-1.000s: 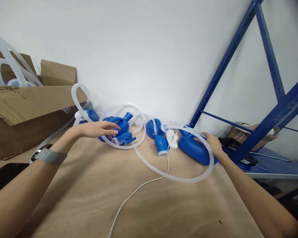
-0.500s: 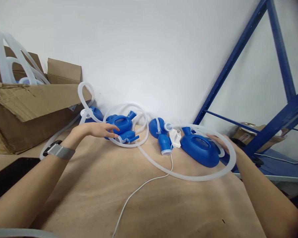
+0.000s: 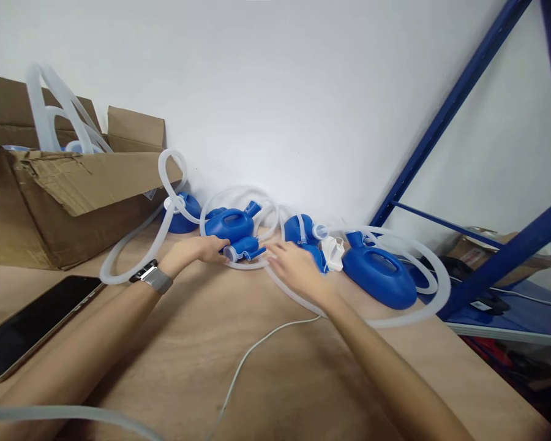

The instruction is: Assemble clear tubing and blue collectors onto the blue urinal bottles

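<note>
My left hand (image 3: 204, 249) reaches to the near side of a blue plastic urinal bottle (image 3: 229, 226). Its fingertips are beside the clear rim of a small blue funnel-shaped mouthpiece (image 3: 247, 247), fingers and thumb apart; whether they touch it is unclear. On the mouthpiece's other side is my right hand (image 3: 298, 269), slightly blurred, fingers stretched out over the translucent hose (image 3: 284, 288). Behind that hand it partly hides another blue mouthpiece (image 3: 313, 252). A second urinal bottle (image 3: 379, 275) lies to the right, with hose looped around it.
A cardboard box (image 3: 87, 190) holding hoses stands at the left. A black phone (image 3: 37, 324) lies on the wooden table (image 3: 275, 380). A white adapter (image 3: 333, 252) sits by the wall, with a thin white cable (image 3: 252, 349) running forward. Blue metal shelving (image 3: 500, 245) stands at the right.
My right hand has left the right-hand bottle and hose and moved left to near the small mouthpiece. My left hand has lowered towards that mouthpiece. The view has shifted slightly.
</note>
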`<state>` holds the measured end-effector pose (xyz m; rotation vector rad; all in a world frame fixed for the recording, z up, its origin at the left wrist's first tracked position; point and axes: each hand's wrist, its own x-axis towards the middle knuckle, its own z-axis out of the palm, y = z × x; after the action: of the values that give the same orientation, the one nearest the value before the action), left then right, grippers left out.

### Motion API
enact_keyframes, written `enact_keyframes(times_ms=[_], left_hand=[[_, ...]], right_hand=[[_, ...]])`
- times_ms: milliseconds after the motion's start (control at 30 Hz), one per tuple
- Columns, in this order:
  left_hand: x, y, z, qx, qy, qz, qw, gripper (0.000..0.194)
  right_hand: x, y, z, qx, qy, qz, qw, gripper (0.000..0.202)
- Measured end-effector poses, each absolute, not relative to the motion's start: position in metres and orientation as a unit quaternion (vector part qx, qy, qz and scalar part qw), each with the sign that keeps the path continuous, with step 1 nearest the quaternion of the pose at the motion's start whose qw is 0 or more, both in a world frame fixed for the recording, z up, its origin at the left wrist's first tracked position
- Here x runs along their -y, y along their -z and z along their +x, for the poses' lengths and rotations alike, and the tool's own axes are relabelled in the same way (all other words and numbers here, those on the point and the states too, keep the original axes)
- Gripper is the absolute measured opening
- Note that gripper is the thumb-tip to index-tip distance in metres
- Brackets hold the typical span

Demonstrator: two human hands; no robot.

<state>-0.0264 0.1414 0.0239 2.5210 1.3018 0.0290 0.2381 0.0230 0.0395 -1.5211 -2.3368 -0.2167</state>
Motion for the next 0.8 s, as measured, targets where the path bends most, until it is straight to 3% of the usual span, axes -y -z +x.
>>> enact_keyframes(times_ms=[133,367,667,800], left_hand=[[-0.127,-0.005,-0.025,-0.460,-0.028,0.881,0.104,0.064],[-0.083,0.029,-0.037,-0.489,-0.106,0.864,0.053,0.076],[-0.052,0.026,-0.025,-0.525,-0.211,0.824,0.035,0.081],[-0.045,0.026,-0.026,-0.507,-0.219,0.833,0.036,0.080]], right_hand=[[-0.066,0.006,0.196,0.839,0.095,-0.521,0.124,0.046],[-0.076,0.023,0.193,0.838,0.080,-0.516,0.158,0.039],[-0.039,0.023,0.198,0.798,0.072,-0.512,0.308,0.025],[-0.013,0.032,0.193,0.755,-0.037,-0.493,0.430,0.013]])
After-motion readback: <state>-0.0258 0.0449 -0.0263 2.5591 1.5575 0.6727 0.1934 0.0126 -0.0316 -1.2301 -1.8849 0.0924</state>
